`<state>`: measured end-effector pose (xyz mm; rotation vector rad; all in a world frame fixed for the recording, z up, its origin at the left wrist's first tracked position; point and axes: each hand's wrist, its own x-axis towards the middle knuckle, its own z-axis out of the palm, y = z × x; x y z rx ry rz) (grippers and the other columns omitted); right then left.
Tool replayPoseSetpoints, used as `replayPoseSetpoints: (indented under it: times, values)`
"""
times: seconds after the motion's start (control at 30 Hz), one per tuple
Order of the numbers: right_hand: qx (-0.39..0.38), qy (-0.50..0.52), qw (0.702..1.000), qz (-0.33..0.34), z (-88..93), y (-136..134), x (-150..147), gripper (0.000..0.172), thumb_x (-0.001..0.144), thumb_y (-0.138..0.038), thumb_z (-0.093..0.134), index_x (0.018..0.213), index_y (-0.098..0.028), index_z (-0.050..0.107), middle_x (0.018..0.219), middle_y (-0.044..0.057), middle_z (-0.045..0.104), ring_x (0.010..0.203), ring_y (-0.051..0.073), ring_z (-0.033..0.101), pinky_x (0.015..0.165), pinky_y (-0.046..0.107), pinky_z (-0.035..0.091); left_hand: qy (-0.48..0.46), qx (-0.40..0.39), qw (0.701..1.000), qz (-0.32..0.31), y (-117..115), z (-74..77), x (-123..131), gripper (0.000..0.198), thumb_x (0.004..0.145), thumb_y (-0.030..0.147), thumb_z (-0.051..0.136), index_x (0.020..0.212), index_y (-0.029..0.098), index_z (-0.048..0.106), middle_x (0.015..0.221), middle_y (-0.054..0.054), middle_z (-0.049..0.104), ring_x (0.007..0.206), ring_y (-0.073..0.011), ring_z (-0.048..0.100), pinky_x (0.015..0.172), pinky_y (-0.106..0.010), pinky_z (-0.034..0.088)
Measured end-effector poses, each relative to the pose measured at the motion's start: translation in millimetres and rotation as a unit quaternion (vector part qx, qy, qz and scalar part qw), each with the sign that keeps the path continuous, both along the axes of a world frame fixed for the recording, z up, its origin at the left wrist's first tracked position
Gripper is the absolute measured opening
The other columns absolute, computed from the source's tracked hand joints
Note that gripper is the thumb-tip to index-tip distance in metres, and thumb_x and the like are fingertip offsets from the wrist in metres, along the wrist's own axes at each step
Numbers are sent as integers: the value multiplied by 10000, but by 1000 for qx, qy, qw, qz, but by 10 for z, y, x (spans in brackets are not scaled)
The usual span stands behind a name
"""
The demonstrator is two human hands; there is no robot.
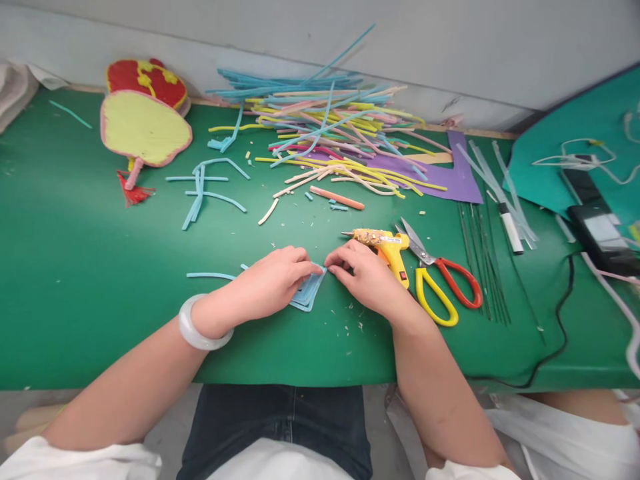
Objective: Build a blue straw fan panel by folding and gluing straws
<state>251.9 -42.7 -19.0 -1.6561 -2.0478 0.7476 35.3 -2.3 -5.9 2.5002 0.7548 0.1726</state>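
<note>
A flat piece of light blue chenille stem (311,293), bent into nested angular loops, lies on the green tabletop, partly hidden by my left hand (267,283). That hand is closed, its thumb and fingertips on the piece's upper edge. My right hand (367,277) pinches the upper right corner of the same piece. Behind my left hand, a loose blue stem end (210,275) sticks out to the left. Close by my right hand lie a yellow hot glue gun (383,240) and scissors (425,257) with one red and one yellow handle.
A heap of coloured chenille stems (330,127) lies at the back against the wall, partly over a purple sheet (465,173). Fan-shaped crafts (145,127) stand back left. Rightward are dark thin wires (485,260), a white marker (511,230), clear sticks (513,193) and a black cable (565,327).
</note>
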Motion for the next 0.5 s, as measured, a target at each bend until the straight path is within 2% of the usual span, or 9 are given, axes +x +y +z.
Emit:
replayPoseSetpoints:
  times: [0.5]
  values:
    - [-1,-5,1000,2,-14,-2,6,83,876,-143,641,913,-215,660,920,16,594,867,164,592,794,299,483,-5,2,1000,-7,4,-12,-3,312,988,175,434,1195,204,666,998,-81,615,943,-203,579,825,-324,465]
